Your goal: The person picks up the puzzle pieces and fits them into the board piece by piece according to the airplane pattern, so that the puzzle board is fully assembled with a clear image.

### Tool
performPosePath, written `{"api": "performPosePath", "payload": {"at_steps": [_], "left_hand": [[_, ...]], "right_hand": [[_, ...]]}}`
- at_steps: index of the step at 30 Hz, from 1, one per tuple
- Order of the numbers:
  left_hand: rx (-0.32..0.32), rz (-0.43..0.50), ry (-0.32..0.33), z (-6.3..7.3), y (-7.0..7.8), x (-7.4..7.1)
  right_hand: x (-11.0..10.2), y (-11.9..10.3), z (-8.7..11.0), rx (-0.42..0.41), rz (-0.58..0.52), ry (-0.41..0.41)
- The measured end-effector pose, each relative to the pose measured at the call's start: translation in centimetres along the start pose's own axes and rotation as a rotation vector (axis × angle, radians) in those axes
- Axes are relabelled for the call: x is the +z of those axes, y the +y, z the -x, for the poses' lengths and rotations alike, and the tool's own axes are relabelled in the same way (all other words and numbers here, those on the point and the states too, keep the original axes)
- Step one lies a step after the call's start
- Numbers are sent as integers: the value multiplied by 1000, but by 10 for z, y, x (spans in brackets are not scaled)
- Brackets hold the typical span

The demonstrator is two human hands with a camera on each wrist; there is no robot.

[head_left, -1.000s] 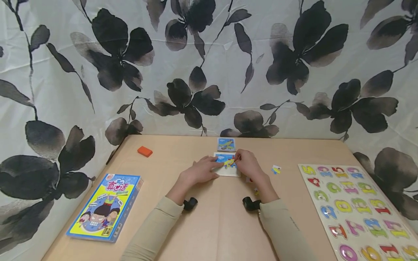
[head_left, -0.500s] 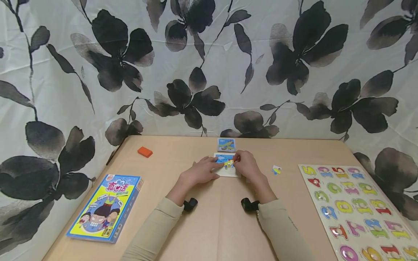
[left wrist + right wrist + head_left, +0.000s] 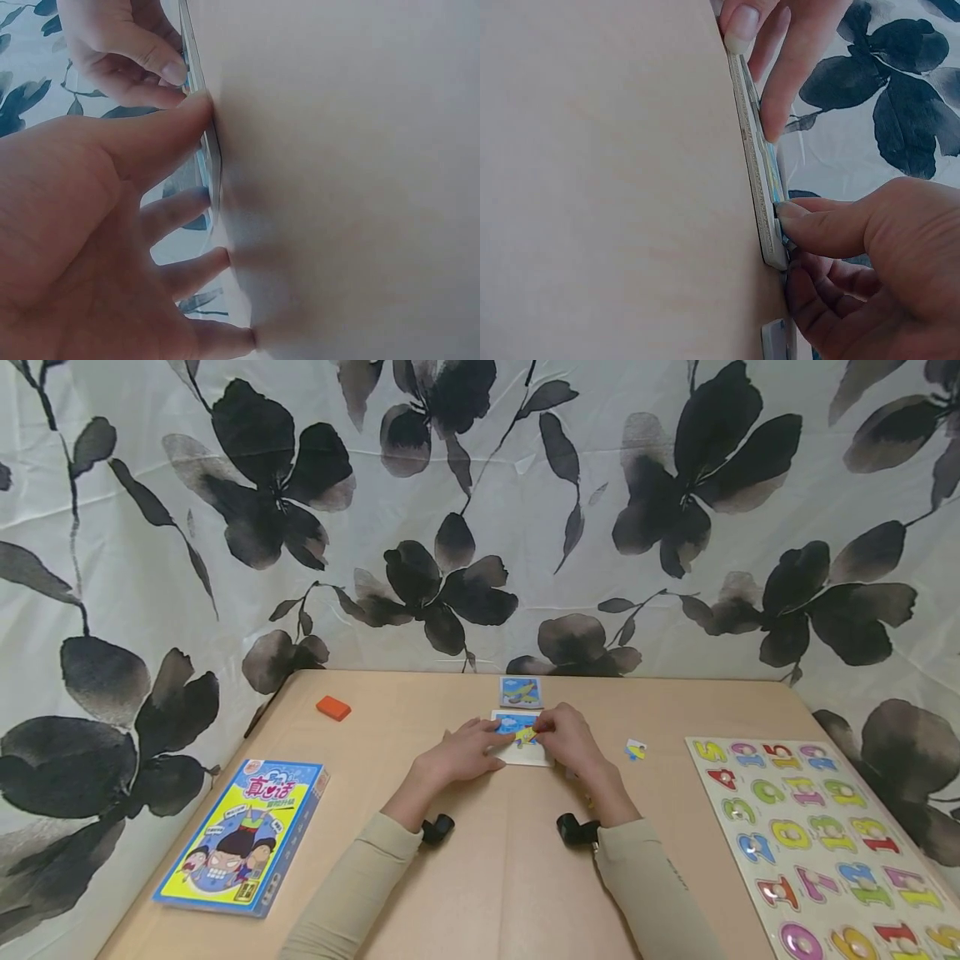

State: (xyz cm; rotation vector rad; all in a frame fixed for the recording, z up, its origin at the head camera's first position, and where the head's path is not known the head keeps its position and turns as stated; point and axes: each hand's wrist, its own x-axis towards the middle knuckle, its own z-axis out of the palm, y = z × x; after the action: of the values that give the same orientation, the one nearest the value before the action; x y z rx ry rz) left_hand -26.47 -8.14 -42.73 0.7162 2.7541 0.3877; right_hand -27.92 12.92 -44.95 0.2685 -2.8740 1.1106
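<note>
A small white-framed jigsaw board (image 3: 534, 760) with a blue and yellow picture lies flat near the table's far side. My left hand (image 3: 467, 750) rests at its left end, the index finger laid on the picture and the thumb against the near edge; the other fingers spread onto the table. Over the board's right end, my right hand (image 3: 567, 737) pinches a small jigsaw piece (image 3: 781, 225) between thumb and index finger, mostly hidden by the fingertips. In the right wrist view, a loose piece (image 3: 775, 341) lies on the table just beyond the board's end.
A picture card (image 3: 520, 692) stands behind the board. Loose pieces (image 3: 635, 750) lie to its right. An orange block (image 3: 333, 708) and a blue-yellow box (image 3: 243, 839) are on the left, a sheet of colourful letter-like shapes (image 3: 817, 835) on the right. A floral cloth (image 3: 555, 602) hangs behind.
The right hand has shifted slightly over the board's right end; the red part seen at its fingertips earlier is now hidden. The left hand has stayed in place.
</note>
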Motion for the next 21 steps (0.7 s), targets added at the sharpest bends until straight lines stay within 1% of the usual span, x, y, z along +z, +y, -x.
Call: {"api": "performPosePath", "payload": {"at_steps": [5,11,17,21], "left_hand": [[-5,4,-7,1,2,-1],[-3,0,-7,0,2,0],[3,-3,5,0,2,-1],[0,2,6,1,2,-1]], "right_hand": [[0,1,0,12,-11,3],[-1,-1,1,10,49,2],[-6,-8,3,18,120,-53],[-8,-7,3,6,121,-68]]}}
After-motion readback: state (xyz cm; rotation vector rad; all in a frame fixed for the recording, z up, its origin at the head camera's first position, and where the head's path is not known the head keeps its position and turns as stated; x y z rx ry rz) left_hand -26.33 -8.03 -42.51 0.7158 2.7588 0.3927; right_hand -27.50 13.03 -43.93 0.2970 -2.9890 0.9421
